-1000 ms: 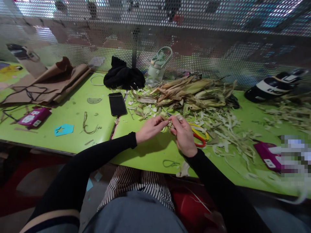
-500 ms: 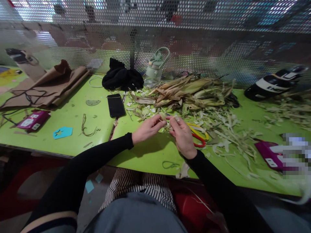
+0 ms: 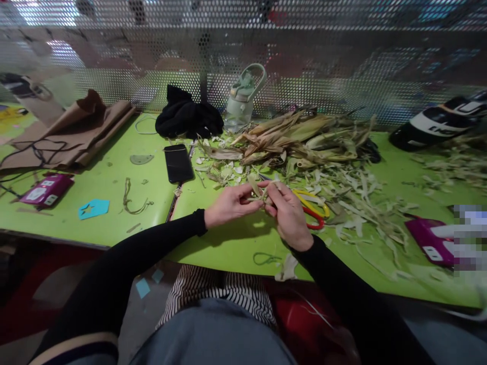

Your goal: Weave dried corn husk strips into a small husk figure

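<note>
My left hand and my right hand meet over the green table, fingertips close together. Between them is a small pale strip of corn husk, pinched by the fingers of both hands; its lower part is hidden by the fingers. Just right of my right hand lie scissors with yellow and red handles, partly covered by the hand and by scraps. Behind the hands spreads a heap of dried corn husks, with many torn husk shreds in front and to its right.
Left of the hands lie a black phone, a blue paper tag and a purple box. A black cloth and a green bottle stand before the perforated metal screen. Far right are a black bottle and another purple box.
The fingers have shifted around the husk strip, and more of it now shows between the hands. My left fingers look more stretched out. The view has tilted slightly.
</note>
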`<state>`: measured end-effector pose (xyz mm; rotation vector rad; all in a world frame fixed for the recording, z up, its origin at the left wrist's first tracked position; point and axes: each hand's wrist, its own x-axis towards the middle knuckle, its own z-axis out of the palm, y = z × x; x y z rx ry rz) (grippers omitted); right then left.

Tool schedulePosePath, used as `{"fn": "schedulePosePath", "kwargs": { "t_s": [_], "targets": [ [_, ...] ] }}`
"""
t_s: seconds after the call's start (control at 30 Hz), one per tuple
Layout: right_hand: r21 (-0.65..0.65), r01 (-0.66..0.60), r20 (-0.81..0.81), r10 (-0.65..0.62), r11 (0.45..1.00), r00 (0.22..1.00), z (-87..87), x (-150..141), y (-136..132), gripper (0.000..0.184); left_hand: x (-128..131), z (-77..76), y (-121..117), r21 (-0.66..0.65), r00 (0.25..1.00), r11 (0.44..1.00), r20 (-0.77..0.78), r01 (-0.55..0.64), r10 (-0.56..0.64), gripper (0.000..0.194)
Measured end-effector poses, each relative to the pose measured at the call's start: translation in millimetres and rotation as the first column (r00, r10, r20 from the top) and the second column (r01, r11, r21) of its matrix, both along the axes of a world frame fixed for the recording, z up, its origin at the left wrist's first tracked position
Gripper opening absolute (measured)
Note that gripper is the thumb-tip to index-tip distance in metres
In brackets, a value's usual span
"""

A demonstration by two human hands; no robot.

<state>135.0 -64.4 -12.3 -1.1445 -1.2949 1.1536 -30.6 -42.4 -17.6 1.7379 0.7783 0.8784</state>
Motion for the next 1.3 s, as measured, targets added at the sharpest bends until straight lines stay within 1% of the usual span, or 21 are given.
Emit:
{"fn": "schedulePosePath", "kwargs": {
  "t_s": [0.07,0.1,0.2,0.27,0.37,0.5,0.67,0.8,0.93,1.03,1.1,1.17,1.23,1.3],
  "targets": [
    [0.007,-0.01,0.06,0.01,1.0,0.998,2.3,3,0,0.039,-2,3.0,1,-0.03,1.0,0.999,0.013,0.025,-0.025,0.04],
    [0.036,-0.011,0.119,0.006,0.999,0.993,4.2,5,0,0.037,-2,4.7,1,-0.039,0.999,0.998,0.014,0.043,-0.043,0.038],
    [0.217,-0.005,0.316,-0.065,0.976,0.947,10.0,11,-1,0.03,-4,8.3,0,-0.018,0.997,0.997,-0.015,0.075,-0.075,0.027],
    [0.287,-0.008,0.366,-0.102,0.958,0.925,12.0,12,-1,0.028,-3,8.6,-3,-0.001,0.996,0.997,-0.041,0.075,-0.075,0.022],
    [0.256,-0.018,0.363,-0.079,0.967,0.928,11.9,12,-2,0.029,0,7.6,-8,0.012,0.996,0.997,-0.045,0.072,-0.072,0.022],
    [0.187,-0.012,0.312,-0.048,0.982,0.949,10.2,10,-2,0.034,1,6.2,-11,0.084,0.995,0.993,-0.056,0.082,-0.077,0.02],
    [0.119,-0.011,0.262,-0.021,0.993,0.965,9.5,11,-2,0.034,0,3.3,-10,0.161,0.995,0.982,-0.043,0.101,-0.095,0.025],
    [0.071,-0.027,0.228,0.011,0.997,0.974,10.2,13,-1,0.033,1,1.4,-13,0.224,0.996,0.97,-0.027,0.092,-0.088,0.029],
    [0.039,-0.058,0.205,0.049,0.998,0.978,10.6,14,-2,0.032,1,0.6,-17,0.314,0.995,0.946,-0.087,0.076,-0.051,0.03],
    [0.047,-0.066,0.209,0.054,0.997,0.976,9.6,15,-1,0.032,1,0.8,-17,0.335,0.993,0.939,-0.107,0.084,-0.051,0.027],
    [0.087,-0.042,0.212,0.023,0.995,0.977,9.0,15,0,0.033,1,1.6,-16,0.298,0.991,0.951,-0.127,0.078,-0.042,0.026],
    [0.144,0.0,0.192,-0.028,0.99,0.981,9.3,15,1,0.034,1,2.7,-13,0.205,0.991,0.978,-0.13,0.029,-0.002,0.027],
    [0.176,0.036,0.146,-0.062,0.984,0.987,10.4,16,1,0.035,1,3.6,-9,0.05,0.998,0.999,-0.054,-0.021,0.023,0.028],
    [0.174,0.052,0.103,-0.071,0.983,0.992,11.7,16,0,0.035,1,4.2,-5,-0.106,0.996,0.994,0.09,-0.015,0.024,0.027]
  ]
}}
